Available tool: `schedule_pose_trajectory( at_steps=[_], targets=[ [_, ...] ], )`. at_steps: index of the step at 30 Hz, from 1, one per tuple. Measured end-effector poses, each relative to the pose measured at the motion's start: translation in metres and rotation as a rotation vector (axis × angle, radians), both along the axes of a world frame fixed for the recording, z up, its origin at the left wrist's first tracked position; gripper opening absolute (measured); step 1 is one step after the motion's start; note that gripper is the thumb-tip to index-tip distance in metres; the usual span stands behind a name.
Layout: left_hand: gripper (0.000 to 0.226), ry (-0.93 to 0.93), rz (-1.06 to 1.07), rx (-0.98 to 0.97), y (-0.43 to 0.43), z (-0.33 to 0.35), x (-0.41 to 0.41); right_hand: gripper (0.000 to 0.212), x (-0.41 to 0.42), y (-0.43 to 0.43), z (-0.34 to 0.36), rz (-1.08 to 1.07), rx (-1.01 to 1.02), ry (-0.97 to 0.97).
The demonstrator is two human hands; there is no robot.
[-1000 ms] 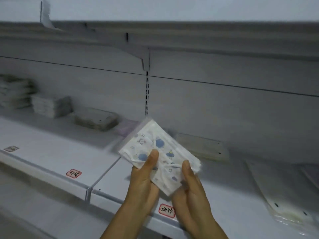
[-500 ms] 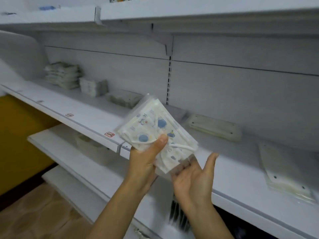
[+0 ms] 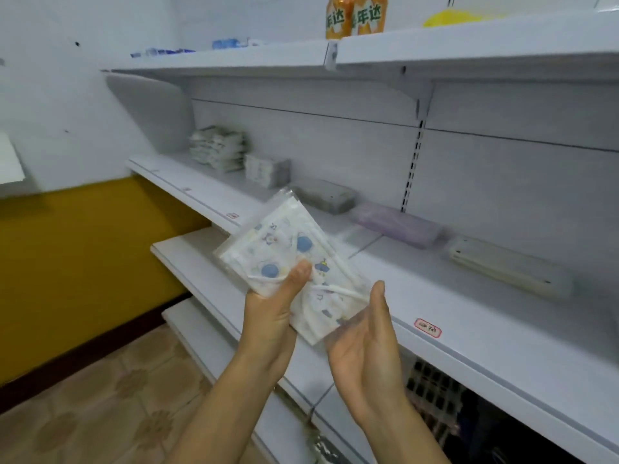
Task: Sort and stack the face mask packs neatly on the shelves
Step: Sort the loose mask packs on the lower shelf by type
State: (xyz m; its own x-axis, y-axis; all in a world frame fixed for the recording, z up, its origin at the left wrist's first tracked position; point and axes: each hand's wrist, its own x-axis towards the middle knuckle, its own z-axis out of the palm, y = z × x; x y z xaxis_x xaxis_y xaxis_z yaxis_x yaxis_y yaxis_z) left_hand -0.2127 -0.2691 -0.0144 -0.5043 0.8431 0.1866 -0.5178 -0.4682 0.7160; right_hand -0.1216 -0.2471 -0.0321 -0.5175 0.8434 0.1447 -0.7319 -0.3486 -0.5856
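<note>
Since earlier frame, our view swung left; left hand [image 3: 271, 316] thumb pinches printed mask pack [image 3: 294, 262]; right hand [image 3: 365, 343] fingers straight, together, under pack; shelf [image 3: 469, 333] packs blurred.

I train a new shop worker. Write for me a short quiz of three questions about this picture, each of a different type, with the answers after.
1. True or false: the left hand pinches the printed mask pack with its thumb on top.
2. Multiple choice: the purple pack lies on which shelf? A) top shelf B) middle shelf C) the floor
3. Fill in: the right hand is ____, its palm at the pack's lower corner.

Key: 1 true; 2 B; 3 open
</note>
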Motion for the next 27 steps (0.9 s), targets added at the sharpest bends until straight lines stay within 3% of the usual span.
schedule_pose_trajectory(
  at_steps=[6,9,11,14,16,20,22,24,27],
  targets=[
    [0.051,-0.026,0.032,0.036,-0.023,0.0,-0.093,0.041,-0.087,-0.016,-0.004,-0.018,-0.052,-0.155],
    [0.087,0.023,-0.004,0.057,-0.037,0.002,-0.156,0.034,-0.141,-0.022,-0.003,0.008,-0.14,-0.17],
    [0.094,0.097,0.031,0.061,-0.049,0.007,-0.202,0.036,-0.178,-0.025,-0.002,0.041,-0.189,-0.171],
    [0.093,0.186,0.208,0.009,-0.067,0.009,-0.274,0.027,-0.229,-0.031,-0.007,-0.004,-0.164,-0.228],
    [0.088,0.352,0.328,-0.087,-0.077,0.007,-0.317,0.012,-0.257,-0.032,-0.01,-0.109,-0.062,-0.325],
    [0.046,0.758,0.361,-0.256,-0.084,-0.002,-0.371,0.004,-0.302,-0.034,-0.007,-0.286,0.181,-0.474],
    [0.029,0.742,0.352,-0.218,-0.083,-0.01,-0.387,0.004,-0.321,-0.037,-0.002,-0.314,0.292,-0.499],
    [0.023,0.676,0.387,-0.212,-0.081,-0.015,-0.403,0.017,-0.34,-0.038,0.0,-0.342,0.356,-0.53],
    [0.041,0.45,0.409,-0.233,-0.075,-0.026,-0.424,0.016,-0.363,-0.028,-0.006,-0.33,0.33,-0.544]
  ],
)
